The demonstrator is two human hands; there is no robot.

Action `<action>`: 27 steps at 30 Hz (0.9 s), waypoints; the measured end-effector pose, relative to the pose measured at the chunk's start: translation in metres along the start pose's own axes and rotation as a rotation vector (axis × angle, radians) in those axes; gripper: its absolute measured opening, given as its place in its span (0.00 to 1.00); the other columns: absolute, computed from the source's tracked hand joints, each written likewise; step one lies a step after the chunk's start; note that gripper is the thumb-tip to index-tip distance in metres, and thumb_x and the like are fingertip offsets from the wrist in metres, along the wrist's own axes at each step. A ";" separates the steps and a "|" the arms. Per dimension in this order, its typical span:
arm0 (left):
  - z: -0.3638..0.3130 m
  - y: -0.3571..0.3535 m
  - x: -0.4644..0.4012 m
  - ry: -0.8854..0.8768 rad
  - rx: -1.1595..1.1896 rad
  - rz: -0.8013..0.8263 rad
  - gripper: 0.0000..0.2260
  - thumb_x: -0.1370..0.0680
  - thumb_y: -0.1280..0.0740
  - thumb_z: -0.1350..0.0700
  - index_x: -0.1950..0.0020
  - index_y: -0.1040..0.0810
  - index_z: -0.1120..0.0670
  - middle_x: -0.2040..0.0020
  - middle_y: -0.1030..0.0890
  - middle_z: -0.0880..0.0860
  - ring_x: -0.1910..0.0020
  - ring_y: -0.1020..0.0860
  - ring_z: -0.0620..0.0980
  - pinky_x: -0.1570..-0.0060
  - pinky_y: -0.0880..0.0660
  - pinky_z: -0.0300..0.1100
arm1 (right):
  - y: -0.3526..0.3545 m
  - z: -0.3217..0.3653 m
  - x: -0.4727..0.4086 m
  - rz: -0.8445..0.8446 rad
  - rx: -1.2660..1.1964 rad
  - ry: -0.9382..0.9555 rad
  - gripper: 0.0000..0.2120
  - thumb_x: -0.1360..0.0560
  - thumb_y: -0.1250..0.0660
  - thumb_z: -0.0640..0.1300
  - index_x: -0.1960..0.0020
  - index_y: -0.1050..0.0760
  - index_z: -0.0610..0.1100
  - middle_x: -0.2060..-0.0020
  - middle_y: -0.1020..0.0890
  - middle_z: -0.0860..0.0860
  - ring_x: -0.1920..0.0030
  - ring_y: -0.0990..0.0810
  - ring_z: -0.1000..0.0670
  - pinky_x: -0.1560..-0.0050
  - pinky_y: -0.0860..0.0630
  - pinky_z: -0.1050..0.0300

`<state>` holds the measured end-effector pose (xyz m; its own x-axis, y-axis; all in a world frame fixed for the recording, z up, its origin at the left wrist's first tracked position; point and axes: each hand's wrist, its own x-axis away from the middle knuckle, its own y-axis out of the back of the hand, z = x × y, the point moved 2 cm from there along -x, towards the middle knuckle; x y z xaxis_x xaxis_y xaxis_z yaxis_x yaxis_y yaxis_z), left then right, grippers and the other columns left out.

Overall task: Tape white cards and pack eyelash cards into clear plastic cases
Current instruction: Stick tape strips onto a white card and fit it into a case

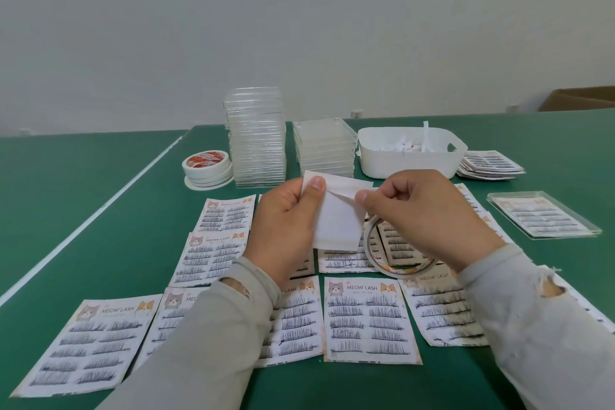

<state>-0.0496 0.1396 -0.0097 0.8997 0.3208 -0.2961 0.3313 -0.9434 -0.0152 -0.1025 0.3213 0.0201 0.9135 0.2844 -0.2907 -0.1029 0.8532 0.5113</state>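
My left hand (286, 226) holds a white card (336, 220) upright above the table, thumb pressed on its upper left edge. My right hand (419, 210) pinches a strip of tape backing (346, 198) that is lifted partway off the card's face. A tape roll (396, 250) hangs around my right hand's lower fingers. Several "MEOW LASH" eyelash cards (369, 316) lie flat on the green table (83, 193) below both hands. Two stacks of clear plastic cases (256, 140) stand behind.
A stack of tape rolls (206, 165) sits left of the cases. A white bin (409, 150) with paper scraps stands at the back right, beside a pile of eyelash cards (489, 165). A closed case holding an eyelash card (542, 213) lies at right.
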 end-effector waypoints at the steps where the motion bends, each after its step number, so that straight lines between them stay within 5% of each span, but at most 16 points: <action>1: 0.000 -0.001 0.000 0.006 0.017 0.005 0.12 0.16 0.36 0.52 0.53 0.13 0.49 0.55 0.13 0.54 0.56 0.15 0.49 0.56 0.18 0.44 | 0.000 -0.001 0.000 -0.001 -0.002 -0.005 0.16 0.26 0.25 0.53 0.63 0.19 0.41 0.81 0.29 0.58 0.82 0.35 0.58 0.79 0.40 0.71; 19: -0.003 -0.005 0.003 0.040 0.082 0.051 0.10 0.17 0.35 0.53 0.46 0.15 0.55 0.52 0.13 0.55 0.53 0.14 0.54 0.56 0.17 0.46 | 0.001 -0.005 -0.004 -0.054 0.023 -0.030 0.15 0.28 0.24 0.56 0.64 0.20 0.46 0.80 0.27 0.59 0.79 0.31 0.59 0.76 0.36 0.67; 27: -0.004 0.000 0.001 0.019 0.026 0.013 0.05 0.27 0.25 0.55 0.55 0.17 0.44 0.58 0.14 0.49 0.61 0.17 0.45 0.62 0.20 0.40 | 0.000 0.001 0.000 -0.057 0.047 0.041 0.12 0.30 0.22 0.53 0.66 0.20 0.49 0.73 0.21 0.54 0.76 0.29 0.60 0.74 0.33 0.69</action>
<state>-0.0474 0.1407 -0.0063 0.9090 0.3101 -0.2783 0.3126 -0.9492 -0.0369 -0.1024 0.3210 0.0212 0.9002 0.2545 -0.3533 -0.0317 0.8476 0.5297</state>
